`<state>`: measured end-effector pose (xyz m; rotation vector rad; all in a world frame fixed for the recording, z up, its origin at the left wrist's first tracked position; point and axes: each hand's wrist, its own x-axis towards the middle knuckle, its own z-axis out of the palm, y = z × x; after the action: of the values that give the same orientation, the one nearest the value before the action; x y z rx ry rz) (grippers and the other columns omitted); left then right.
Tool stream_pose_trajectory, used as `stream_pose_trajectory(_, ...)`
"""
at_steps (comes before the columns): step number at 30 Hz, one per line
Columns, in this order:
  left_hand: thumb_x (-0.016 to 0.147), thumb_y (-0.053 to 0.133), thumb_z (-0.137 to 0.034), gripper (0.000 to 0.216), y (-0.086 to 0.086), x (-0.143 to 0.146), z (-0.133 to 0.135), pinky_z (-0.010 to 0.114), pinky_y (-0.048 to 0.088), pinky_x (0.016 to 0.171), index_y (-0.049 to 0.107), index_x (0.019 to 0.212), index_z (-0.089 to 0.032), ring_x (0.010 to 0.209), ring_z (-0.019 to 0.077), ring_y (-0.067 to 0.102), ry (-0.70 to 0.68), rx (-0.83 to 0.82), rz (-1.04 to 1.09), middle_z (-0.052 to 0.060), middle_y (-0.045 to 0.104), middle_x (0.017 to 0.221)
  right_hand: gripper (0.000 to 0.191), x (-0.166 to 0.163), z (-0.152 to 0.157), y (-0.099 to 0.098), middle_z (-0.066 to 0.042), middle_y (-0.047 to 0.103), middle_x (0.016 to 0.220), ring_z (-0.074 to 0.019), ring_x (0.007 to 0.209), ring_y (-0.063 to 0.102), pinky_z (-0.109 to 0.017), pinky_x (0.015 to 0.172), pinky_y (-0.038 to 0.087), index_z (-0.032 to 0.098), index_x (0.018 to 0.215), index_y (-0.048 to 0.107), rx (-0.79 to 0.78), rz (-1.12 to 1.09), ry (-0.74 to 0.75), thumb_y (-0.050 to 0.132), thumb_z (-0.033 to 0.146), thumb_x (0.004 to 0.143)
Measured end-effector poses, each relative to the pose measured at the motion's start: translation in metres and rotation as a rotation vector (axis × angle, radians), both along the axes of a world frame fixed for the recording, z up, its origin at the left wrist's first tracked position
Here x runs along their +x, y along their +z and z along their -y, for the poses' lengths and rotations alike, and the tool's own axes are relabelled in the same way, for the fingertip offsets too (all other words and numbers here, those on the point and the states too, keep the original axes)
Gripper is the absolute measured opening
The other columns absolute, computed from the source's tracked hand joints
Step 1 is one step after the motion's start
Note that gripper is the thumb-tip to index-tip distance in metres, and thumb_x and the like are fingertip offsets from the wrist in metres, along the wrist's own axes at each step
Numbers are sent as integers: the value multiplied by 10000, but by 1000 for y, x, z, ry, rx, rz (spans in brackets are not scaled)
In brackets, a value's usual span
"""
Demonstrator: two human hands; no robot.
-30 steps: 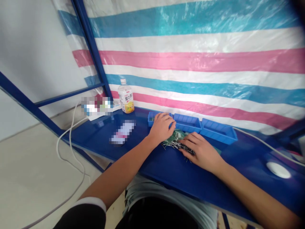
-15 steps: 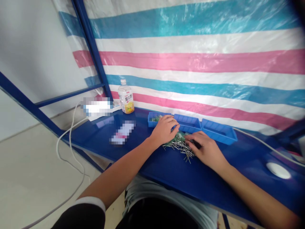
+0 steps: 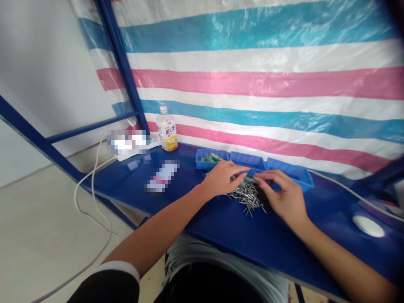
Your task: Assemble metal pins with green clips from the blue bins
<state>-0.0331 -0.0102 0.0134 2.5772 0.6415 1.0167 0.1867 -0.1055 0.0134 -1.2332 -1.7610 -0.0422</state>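
Note:
A mixed pile of thin silvery metal pins (image 3: 248, 198) lies on the blue table, with green pieces (image 3: 243, 183) at its back and dark pieces (image 3: 262, 195) on its right. Over the pile's left side is my left hand (image 3: 221, 179), its fingers stretched to the right and the thumb apart. My right hand (image 3: 284, 195) is at the pile's right, thumb and forefinger tips pressed together; whatever is between them is too small to make out. Behind the hands stand three blue bins: a left bin (image 3: 199, 164) with green pieces in it, a middle bin (image 3: 248, 160) and a right bin (image 3: 304, 179).
A drink bottle (image 3: 167, 130) stands at the back left, near a blurred white object (image 3: 131, 143). A blurred flat item (image 3: 162, 176) lies left of my left arm. At the right are a white oval object (image 3: 368, 225) and a white cable (image 3: 356, 198). Striped sheeting (image 3: 252, 84) hangs behind.
My left hand has moved slightly right and down, showing more of the left bin. My right hand has lifted off the pile a little, its thumb and forefinger now pinched, uncovering dark pieces.

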Motion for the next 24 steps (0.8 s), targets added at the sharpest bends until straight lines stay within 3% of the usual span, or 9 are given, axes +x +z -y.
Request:
stream_pose_trajectory(6, 1044, 585, -234, 361, -1, 5, 0, 482, 551, 1097, 752, 1361, -277, 1248, 255, 688, -129, 3, 45, 83, 818, 1167, 138, -5, 2, 0, -58, 793, 982, -213, 717, 692, -385, 687, 576, 258, 964, 751, -19, -44, -15, 694, 371, 1016)
stream_pose_trajectory(9, 1042, 620, -258, 314, 0, 7, 2, 485, 563, 1120, 772, 1315, -283, 1237, 241, 709, -128, -83, 124, 78, 808, 1239, 112, -4, 0, -4, -52, 795, 985, -211, 715, 701, -384, 692, 587, 262, 974, 751, -26, -25, 10, 696, 352, 1008)
stream_pose_trajectory(14, 1003, 692, -294, 218, 3, 9, 8, 425, 608, 1077, 785, 1195, -248, 1178, 228, 761, -86, -353, 235, 75, 813, 1228, 97, -3, -3, -9, -65, 808, 1074, -276, 979, 765, -462, 875, 628, 282, 1023, 767, -56, 21, 114, 687, 335, 1012)
stream_pose_trajectory(17, 988, 693, -235, 150, 0, 11, 7, 418, 613, 1066, 700, 1136, -217, 1153, 219, 779, -110, -479, 320, 93, 816, 1173, 99, -3, -4, -9, -75, 805, 1112, -296, 1091, 752, -509, 972, 605, 285, 1058, 767, -65, 30, 141, 683, 324, 1021)
stream_pose_trajectory(21, 987, 697, -245, 229, -6, 13, 2, 384, 633, 988, 490, 1083, -233, 1103, 206, 800, -125, -648, 460, 114, 790, 1177, 91, -1, -4, -8, -76, 801, 1081, -296, 1048, 749, -504, 936, 602, 277, 1044, 760, -57, 39, 107, 687, 326, 1020)
stream_pose_trajectory(24, 969, 732, -304, 299, -7, 12, -1, 371, 639, 933, 457, 1068, -243, 1034, 198, 812, -103, -682, 471, 107, 791, 1168, 92, -1, -2, -6, -77, 796, 1056, -294, 998, 746, -491, 898, 600, 273, 1048, 755, -42, 41, 91, 681, 322, 1021)
